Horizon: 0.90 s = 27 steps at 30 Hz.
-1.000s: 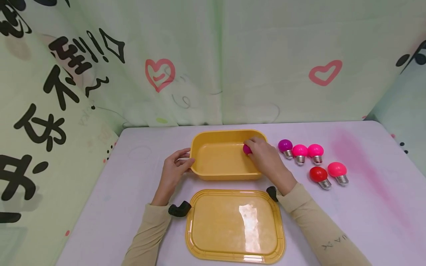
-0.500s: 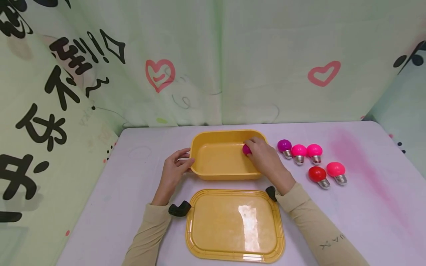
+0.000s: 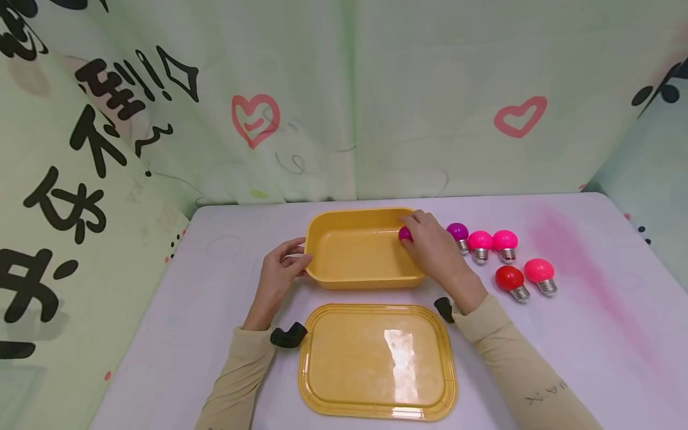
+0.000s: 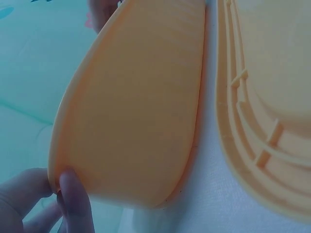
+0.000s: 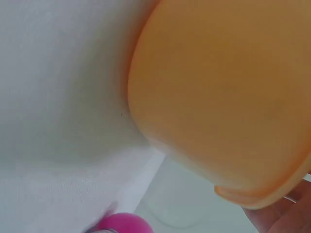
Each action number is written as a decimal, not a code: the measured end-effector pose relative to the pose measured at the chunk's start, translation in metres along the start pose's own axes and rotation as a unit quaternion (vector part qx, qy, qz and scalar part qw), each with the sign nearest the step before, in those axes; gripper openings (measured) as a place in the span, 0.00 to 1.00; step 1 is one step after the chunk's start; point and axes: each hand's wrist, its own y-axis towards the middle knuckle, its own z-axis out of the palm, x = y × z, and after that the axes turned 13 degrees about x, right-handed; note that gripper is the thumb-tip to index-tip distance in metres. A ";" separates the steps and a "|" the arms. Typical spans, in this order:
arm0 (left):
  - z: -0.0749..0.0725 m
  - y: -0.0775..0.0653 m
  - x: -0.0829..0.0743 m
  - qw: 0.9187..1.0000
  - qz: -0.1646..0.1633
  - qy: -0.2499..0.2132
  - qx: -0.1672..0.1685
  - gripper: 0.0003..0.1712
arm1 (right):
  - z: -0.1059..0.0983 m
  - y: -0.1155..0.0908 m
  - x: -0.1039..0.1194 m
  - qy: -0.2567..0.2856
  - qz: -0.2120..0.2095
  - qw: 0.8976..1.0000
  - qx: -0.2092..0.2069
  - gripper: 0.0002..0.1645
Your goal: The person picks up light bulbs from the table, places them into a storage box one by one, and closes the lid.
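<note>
A deep yellow plastic box (image 3: 355, 254) stands on the table. My left hand (image 3: 278, 270) pinches its left rim; the left wrist view has the thumb and fingers of that hand (image 4: 53, 206) on either side of the box wall (image 4: 131, 111). Over the box's right end, my right hand (image 3: 436, 251) holds a purple light bulb (image 3: 405, 234), whose base is hidden by the fingers. Only part of the right hand (image 5: 282, 213) shows in the right wrist view, behind the box rim, and the held bulb is out of sight there.
Right of the box lie another purple bulb (image 3: 457, 232), several pink ones such as this pink bulb (image 3: 480, 240), and a red bulb (image 3: 509, 278). A flat yellow lid-like tray (image 3: 355, 364) lies in front of the box. Printed curtains (image 3: 419, 89) hang behind the table.
My right hand has moved to the right and slightly away from me, carrying the purple bulb from inside the box toward its right rim. The left hand keeps its place.
</note>
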 end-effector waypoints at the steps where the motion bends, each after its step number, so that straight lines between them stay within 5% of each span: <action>1: 0.000 0.000 0.000 1.000 -0.001 0.001 0.000 0.26 | -0.001 -0.001 0.000 0.003 0.003 1.000 0.000 0.27; 27: 0.000 0.004 0.003 1.000 -0.002 -0.003 -0.004 0.26 | -0.016 -0.021 -0.022 0.034 0.039 0.999 -0.019 0.27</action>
